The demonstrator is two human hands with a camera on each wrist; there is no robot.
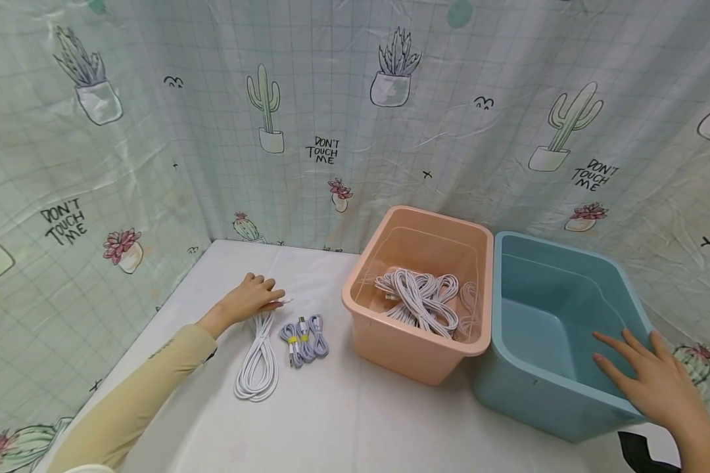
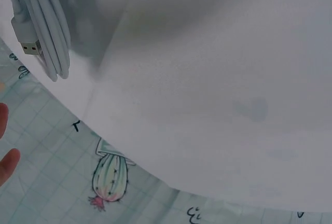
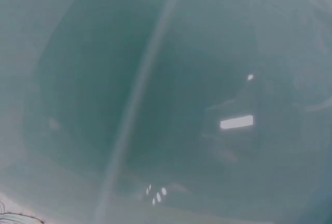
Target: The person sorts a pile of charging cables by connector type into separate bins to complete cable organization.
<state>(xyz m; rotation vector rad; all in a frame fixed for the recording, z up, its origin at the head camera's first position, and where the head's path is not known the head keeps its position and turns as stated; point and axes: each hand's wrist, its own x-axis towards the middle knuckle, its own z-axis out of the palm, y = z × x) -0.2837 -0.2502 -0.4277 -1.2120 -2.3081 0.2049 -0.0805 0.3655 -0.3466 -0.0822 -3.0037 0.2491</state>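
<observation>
My left hand (image 1: 250, 299) is over the far end of a long coil of white cable (image 1: 257, 371) lying on the table. A small white tip shows beside its fingertips in the head view. In the left wrist view, two fingertips (image 2: 9, 166) stand apart at the left edge with nothing between them. Above them is a bundled white cable (image 2: 46, 32) with a USB plug. Right of the coil lie several smaller tied cables (image 1: 304, 340), some with yellow ties. My right hand (image 1: 657, 378) is at the right rim of the blue bin (image 1: 544, 376), fingers spread over its inside.
A peach bin (image 1: 402, 355) holding several coiled white cables (image 1: 423, 299) stands left of the blue bin, their rims side by side. Behind the white table (image 1: 325, 420) hangs a cactus-print curtain (image 1: 343, 85), which also runs along the left side.
</observation>
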